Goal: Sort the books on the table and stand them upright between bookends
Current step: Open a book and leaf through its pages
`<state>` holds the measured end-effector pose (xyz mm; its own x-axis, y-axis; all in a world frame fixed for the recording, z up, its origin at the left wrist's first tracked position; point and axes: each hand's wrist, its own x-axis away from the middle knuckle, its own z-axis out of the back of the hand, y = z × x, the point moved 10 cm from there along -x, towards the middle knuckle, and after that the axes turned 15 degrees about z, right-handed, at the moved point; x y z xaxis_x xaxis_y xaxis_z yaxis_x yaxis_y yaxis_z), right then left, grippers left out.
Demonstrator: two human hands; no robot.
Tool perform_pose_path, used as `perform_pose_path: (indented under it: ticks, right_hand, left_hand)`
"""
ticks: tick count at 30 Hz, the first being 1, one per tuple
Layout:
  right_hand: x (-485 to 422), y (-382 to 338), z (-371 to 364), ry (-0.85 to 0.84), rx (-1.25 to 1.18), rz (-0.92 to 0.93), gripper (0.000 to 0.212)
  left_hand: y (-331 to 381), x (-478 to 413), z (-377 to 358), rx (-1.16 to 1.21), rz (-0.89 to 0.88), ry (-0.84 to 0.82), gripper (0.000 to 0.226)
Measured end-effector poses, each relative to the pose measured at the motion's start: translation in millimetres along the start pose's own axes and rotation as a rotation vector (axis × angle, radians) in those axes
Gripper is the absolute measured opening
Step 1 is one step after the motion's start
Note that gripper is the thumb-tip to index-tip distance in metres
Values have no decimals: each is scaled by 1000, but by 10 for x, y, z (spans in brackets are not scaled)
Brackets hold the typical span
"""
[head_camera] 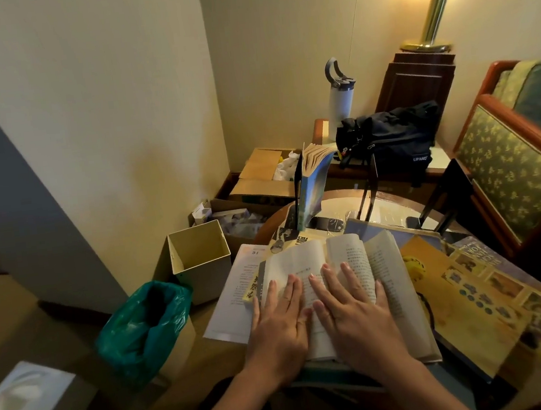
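Both hands flat on an open book, near edge of the desk

Left hand (280, 321) and right hand (348, 307) press spread fingers on the open book (346, 263); floppy, light pages probably slip, so close it, grip the spine.

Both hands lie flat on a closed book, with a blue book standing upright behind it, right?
Not closed: the head view shows the book open, its pages under the left hand and right hand. The blue book does stand upright behind it.
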<state>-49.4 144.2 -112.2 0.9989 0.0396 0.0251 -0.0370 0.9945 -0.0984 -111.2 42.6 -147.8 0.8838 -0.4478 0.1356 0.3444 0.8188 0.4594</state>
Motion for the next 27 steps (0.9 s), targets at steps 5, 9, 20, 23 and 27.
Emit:
perform_pose_path:
  ticks: [5, 9, 20, 23, 27]
  right_hand:
    - [10, 0, -9, -22, -8, -7, 66]
    - [15, -22, 27, -41, -26, 1, 64]
    - [101, 18, 74, 3, -119, -12, 57]
    - [169, 11, 66, -4, -151, -7, 59]
    - [230, -22, 59, -12, -188, 7, 60]
  left_hand:
    - [-119, 258, -38, -40, 12, -67, 58]
    - [-255, 250, 24, 140, 115, -109, 68]
    - [-453, 246, 637, 739, 267, -8, 105]
    - [-337, 266, 655, 902, 198, -71, 88]
    - [-306, 258, 601, 1105, 200, -160, 77]
